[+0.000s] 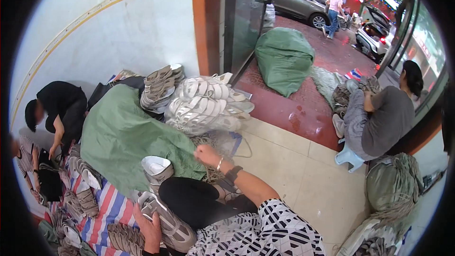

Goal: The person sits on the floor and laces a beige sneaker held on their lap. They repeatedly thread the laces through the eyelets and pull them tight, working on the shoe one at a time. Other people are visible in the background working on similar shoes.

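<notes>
My left hand is closed around a grey-beige sneaker resting against my leg, its thumb at the shoe's opening. My right hand is raised in front of me with its fingers curled together. Whatever it may pinch is too small to make out. Below that hand lies a heap of beige shoelaces, partly under a green woven sack. Beside my knee, another sneaker with a white insole leans on the sack.
Bagged white shoe parts and stacked beige uppers stand by the wall. Striped sheeting bears rows of uppers at left, where two people bend over. A seated person works at right. A green bundle sits at the doorway.
</notes>
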{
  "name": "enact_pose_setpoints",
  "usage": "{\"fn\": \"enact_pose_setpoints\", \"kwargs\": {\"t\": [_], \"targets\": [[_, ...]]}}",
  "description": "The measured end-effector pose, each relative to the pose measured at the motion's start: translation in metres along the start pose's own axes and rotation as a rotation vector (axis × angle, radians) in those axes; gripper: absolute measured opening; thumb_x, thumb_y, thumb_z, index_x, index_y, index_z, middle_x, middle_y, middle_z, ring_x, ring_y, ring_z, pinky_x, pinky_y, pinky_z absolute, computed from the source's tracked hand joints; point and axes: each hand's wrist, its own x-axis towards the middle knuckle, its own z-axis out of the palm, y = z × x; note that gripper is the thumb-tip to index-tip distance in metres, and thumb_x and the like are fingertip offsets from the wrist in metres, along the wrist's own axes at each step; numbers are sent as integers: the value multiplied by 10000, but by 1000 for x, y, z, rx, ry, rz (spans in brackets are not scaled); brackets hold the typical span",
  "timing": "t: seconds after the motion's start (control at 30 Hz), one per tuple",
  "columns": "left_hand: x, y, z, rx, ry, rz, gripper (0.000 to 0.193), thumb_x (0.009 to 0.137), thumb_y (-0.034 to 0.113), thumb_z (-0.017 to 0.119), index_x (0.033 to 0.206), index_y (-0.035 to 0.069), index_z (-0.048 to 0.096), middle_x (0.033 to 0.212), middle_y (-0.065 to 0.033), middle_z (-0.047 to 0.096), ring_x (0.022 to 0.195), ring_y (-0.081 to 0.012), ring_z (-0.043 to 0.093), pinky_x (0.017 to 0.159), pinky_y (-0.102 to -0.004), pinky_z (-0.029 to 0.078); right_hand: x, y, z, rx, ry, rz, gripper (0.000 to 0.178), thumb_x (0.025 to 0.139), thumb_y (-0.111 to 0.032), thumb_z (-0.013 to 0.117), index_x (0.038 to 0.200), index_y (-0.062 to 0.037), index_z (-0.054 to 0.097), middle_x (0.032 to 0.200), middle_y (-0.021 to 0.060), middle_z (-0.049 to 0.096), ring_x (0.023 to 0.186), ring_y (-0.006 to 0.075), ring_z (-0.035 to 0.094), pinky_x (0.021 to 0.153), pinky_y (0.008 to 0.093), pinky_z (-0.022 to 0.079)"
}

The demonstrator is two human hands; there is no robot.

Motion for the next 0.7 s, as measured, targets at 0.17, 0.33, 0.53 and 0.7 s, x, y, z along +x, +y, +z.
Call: {"fn": "enact_pose_setpoints", "kwargs": {"t": [0.17,0.33,0.53,0.7], "targets": [[-3,-9,0,-43,6,-35,721,778,110,624,1380,-72,272,1372,-276,337,1301,-407,321,1105,-443,229,9,-147,-66,407,164,-193,238,865,-196,579,779,25,598,662,77,594,619,126,538,579,309,448],[0,-27,15,-66,1,-33,736,773,126,637,1380,-76,273,1371,-277,339,1306,-396,323,1107,-434,232,26,-155,-78,269,88,-405,194,843,-168,602,849,26,591,708,119,614,667,158,581,615,347,465],[4,-29,5,-69,-32,-77,767,734,141,689,1362,-76,305,1354,-277,385,1266,-403,383,1085,-442,279,12,-170,-58,501,-136,-224,186,841,-181,617,847,-8,547,682,105,614,513,118,525,438,297,415],[15,-20,-10,205,58,129,785,714,175,742,1341,-85,348,1337,-271,427,1251,-416,403,1074,-445,294,20,-203,-85,866,-272,-3,142,819,-183,637,818,-52,584,603,24,555,418,43,392,354,200,272]]}}
